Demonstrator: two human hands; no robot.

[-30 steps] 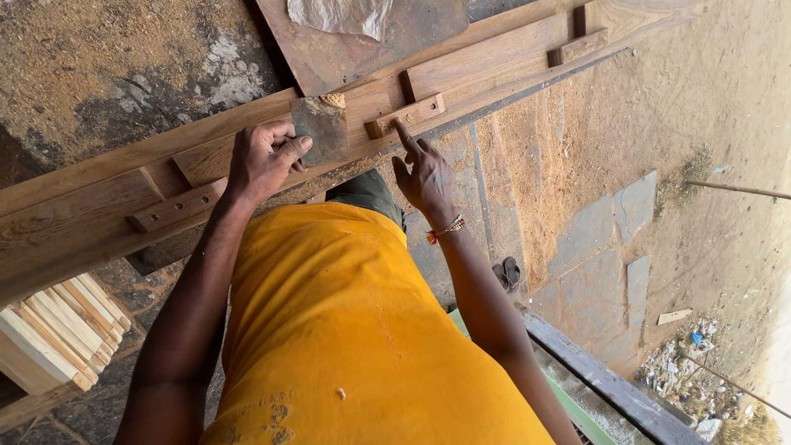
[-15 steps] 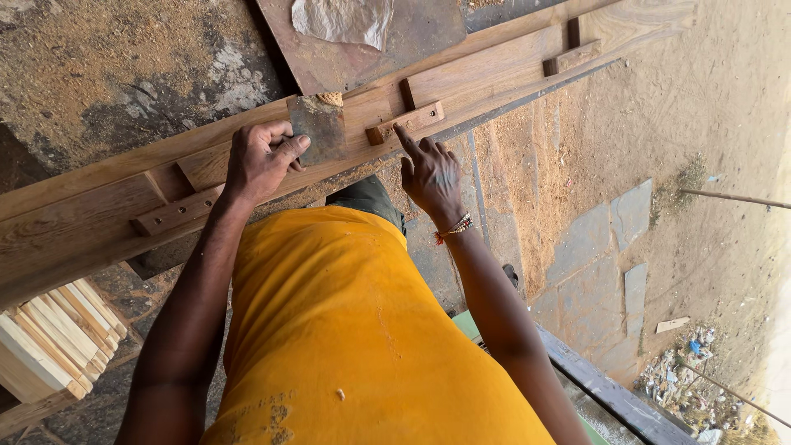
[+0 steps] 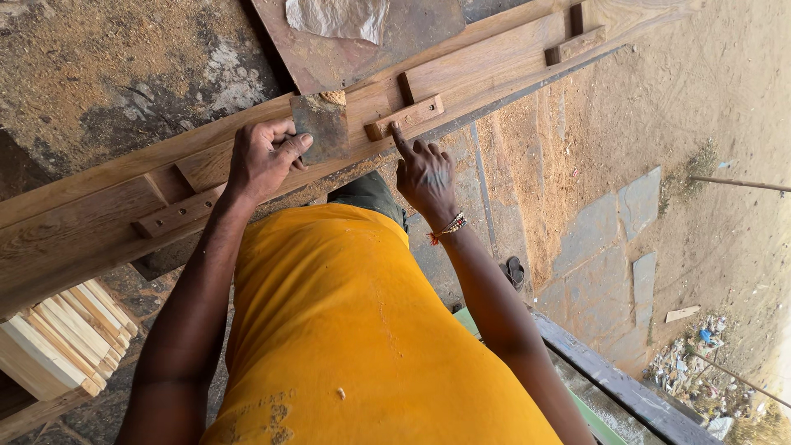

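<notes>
Sandy ground and grey stone slabs (image 3: pixel 634 239) fill the right of the frame, with a long wooden frame (image 3: pixel 91 222) running from lower left to upper right. Compared with a second ago, the left hand (image 3: pixel 264 156) and its load sit in much the same spot, so the work on this stretch of wood is continuing rather than moving on. That left hand is clamped around a flat dark scraper-like pad (image 3: pixel 323 128), pressing it on the wooden frame at upper centre. The right hand (image 3: pixel 424 173) holds nothing, loosely curled with its forefinger stretched out to touch a small wooden cleat (image 3: pixel 405 117) just right of the pad. A bundle of pale slats (image 3: pixel 58 338) lies at lower left.
</notes>
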